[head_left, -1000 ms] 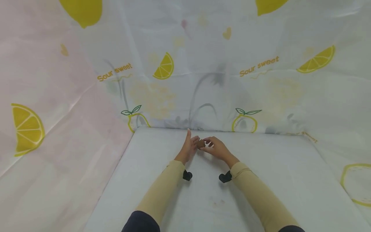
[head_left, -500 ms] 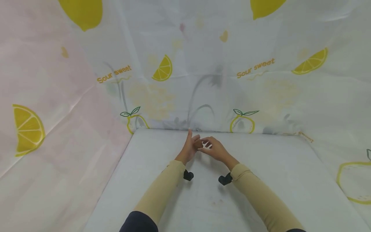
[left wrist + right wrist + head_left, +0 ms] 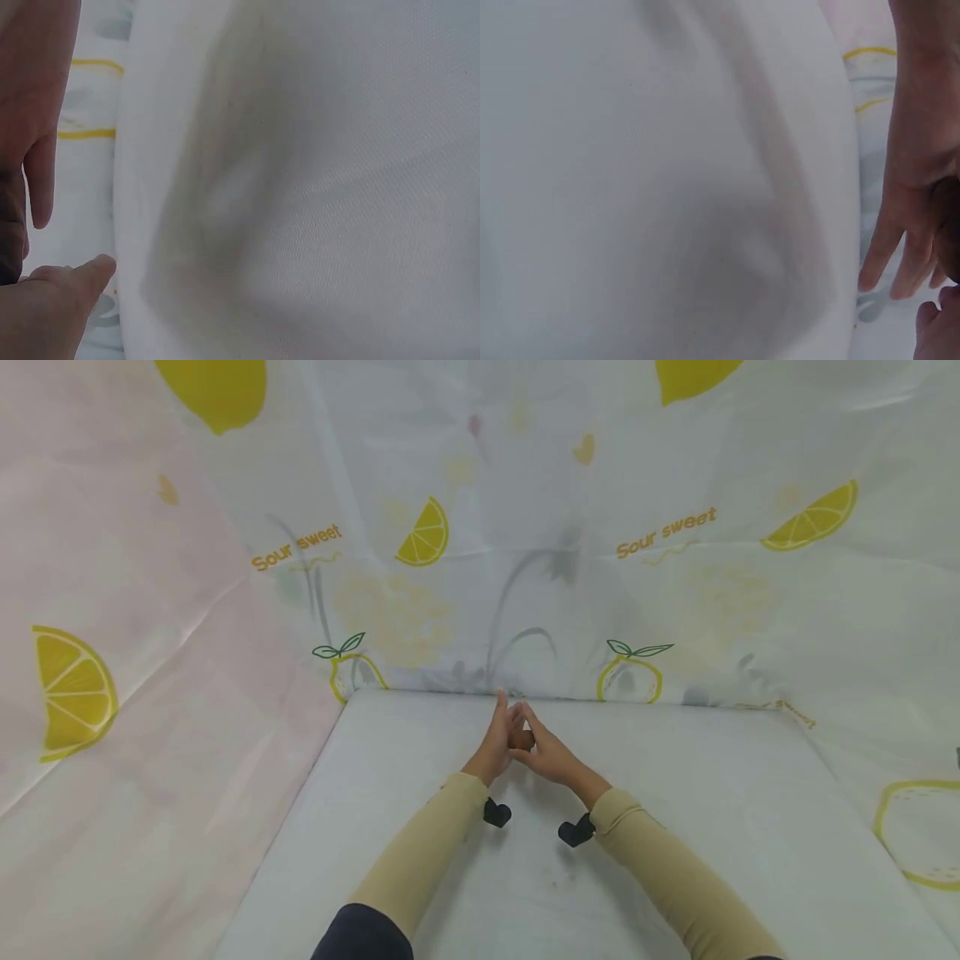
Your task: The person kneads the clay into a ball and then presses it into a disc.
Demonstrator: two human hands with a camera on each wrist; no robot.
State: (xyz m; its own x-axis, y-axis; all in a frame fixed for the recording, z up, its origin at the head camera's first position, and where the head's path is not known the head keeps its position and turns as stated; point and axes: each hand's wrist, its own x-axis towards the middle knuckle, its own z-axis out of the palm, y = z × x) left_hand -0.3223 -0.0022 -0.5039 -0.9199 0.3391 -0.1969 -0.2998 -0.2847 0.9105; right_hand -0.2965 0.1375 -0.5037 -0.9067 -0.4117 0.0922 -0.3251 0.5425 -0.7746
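A small brown ball (image 3: 522,740), lumpy and roundish, sits between my two hands over the far part of the table. My left hand (image 3: 493,747) stands on edge with its thumb up and its fingers straight, its palm against the ball. From the other side my right hand (image 3: 553,758) presses on it with outstretched fingers, whose tips meet the left fingers. In the right wrist view the ball (image 3: 949,225) shows dark between the left hand (image 3: 922,127) above and part of the right hand (image 3: 941,330) below.
The white table (image 3: 675,827) ends at a back wall sheet (image 3: 480,610) printed with lemons and lettering. A pinkish sheet (image 3: 150,693) stands along the left side. Small faint reddish marks (image 3: 562,883) show on the table cover nearer the body.
One second ago the right fingers held the ball beside the open left palm. The ball then moved into the left hand, and the right hand has straightened and closed in against it.
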